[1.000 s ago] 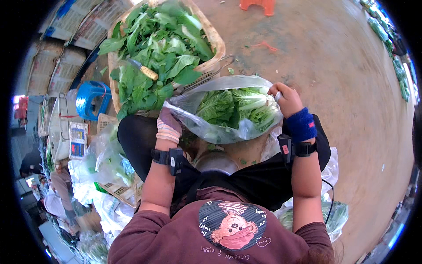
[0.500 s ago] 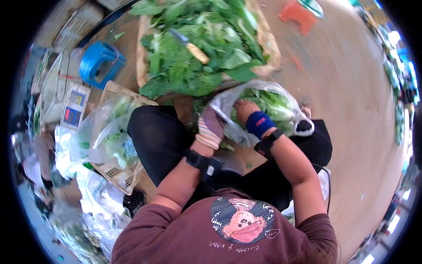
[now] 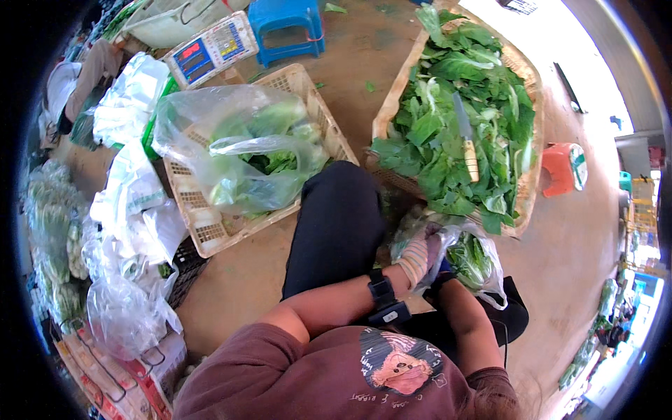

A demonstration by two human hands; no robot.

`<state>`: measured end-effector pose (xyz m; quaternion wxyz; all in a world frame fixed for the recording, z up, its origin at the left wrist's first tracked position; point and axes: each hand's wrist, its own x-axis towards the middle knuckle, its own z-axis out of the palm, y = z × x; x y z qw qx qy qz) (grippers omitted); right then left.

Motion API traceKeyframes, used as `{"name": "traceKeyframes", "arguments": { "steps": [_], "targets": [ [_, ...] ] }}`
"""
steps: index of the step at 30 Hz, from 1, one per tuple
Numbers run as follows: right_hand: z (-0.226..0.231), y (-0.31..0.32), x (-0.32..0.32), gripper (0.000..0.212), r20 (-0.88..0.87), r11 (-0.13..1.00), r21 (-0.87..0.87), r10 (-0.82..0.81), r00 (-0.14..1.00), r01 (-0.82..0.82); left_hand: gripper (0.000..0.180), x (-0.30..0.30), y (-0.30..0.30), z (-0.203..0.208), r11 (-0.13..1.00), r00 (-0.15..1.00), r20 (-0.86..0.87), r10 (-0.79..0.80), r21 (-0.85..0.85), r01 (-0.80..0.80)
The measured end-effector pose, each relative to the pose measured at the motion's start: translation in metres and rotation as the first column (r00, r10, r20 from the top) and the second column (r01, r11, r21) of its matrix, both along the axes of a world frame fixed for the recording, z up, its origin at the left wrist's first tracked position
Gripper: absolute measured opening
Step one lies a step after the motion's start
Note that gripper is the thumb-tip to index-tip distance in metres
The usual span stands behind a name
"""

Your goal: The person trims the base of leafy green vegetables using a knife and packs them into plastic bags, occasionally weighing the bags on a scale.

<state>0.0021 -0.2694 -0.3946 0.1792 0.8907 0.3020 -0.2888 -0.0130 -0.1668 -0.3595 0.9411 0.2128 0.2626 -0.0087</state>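
My left hand (image 3: 423,253), in a glove with a striped cuff, is closed on the gathered rim of a clear plastic bag (image 3: 496,274). Leafy greens (image 3: 467,262) fill the bag, which rests by my right leg under the front edge of a leaf-filled crate. My right hand (image 3: 444,271) reaches in at the bag beside the left one; a blue wristband shows, while its fingers are hidden by the plastic and the other hand. On the heap of loose leaves (image 3: 430,129) beyond lies a knife (image 3: 466,136) with a pale handle.
The leaves' tan crate (image 3: 526,203) stands ahead. To the left, another plastic crate (image 3: 203,234) holds a clear bag of greens (image 3: 262,150). Behind it are a scale display (image 3: 212,50) and a blue stool (image 3: 287,29). White bags (image 3: 133,185) lie far left; an orange stool (image 3: 562,170) stands right.
The view has swung left, bringing the left crate and scale further in. My left hand still grips the bag; my right hand, earlier visible against the greens, is now mostly covered.
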Motion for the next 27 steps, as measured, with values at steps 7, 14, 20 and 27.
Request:
{"name": "traceKeyframes", "arguments": {
  "steps": [7, 14, 20, 27],
  "targets": [
    [-0.007, -0.002, -0.01, 0.04, 0.054, 0.997, 0.03, -0.073, 0.996, 0.072, 0.017, -0.02, -0.002, 0.016, 0.993, 0.997, 0.026, 0.074, 0.092, -0.076],
    [-0.026, 0.009, 0.001, 0.042, 0.129, 0.976, 0.072, -0.212, 0.969, 0.204, 0.031, -0.035, 0.049, 0.042, 0.97, 0.967, 0.11, -0.228, 0.106, 0.217],
    [0.027, 0.04, -0.004, 0.039, 0.171, 0.927, 0.109, -0.373, 0.912, 0.359, 0.017, -0.044, 0.08, 0.028, 0.949, 0.994, 0.103, -0.031, 0.317, -0.003],
    [0.131, -0.004, -0.009, 0.06, 0.131, 0.737, 0.535, -0.555, 0.821, 0.413, 0.016, -0.047, 0.093, 0.049, 0.891, 0.998, -0.03, -0.059, 0.449, 0.067]
  ]
}}
